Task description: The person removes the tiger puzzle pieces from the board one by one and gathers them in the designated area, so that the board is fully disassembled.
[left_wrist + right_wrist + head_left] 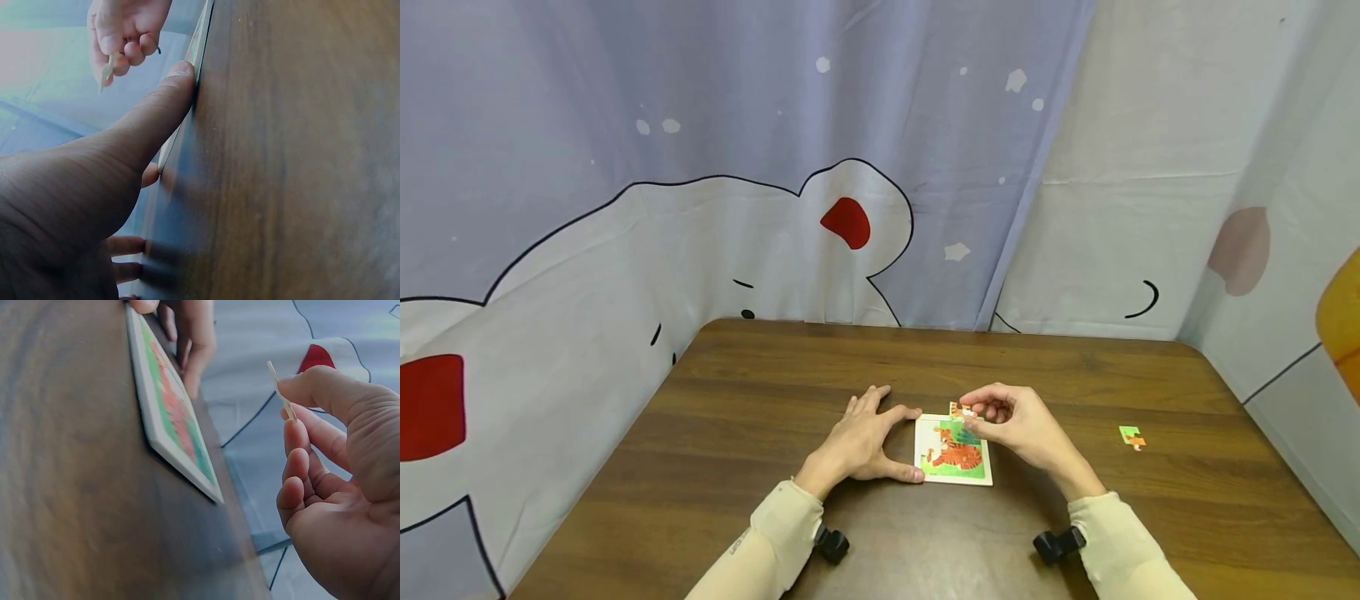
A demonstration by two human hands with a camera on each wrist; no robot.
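Observation:
A square jigsaw puzzle board (955, 480) with a pale frame and a striped orange tiger picture lies on the table between my hands. My left hand (857, 442) rests at its left side, thumb and index finger spread and touching the two left corners. Above the board's upper right part, my right hand (1022, 425) pinches a small puzzle piece (957, 410) between thumb and fingers. In the right wrist view that piece (281, 394) shows edge-on, apart from the board (175, 453). Fingers cover part of the picture.
Another puzzle piece (1132, 437), green and orange, lies on the brown wooden table (760, 367) to the right of my right hand. A printed curtain (737, 100) hangs behind the table and along its sides.

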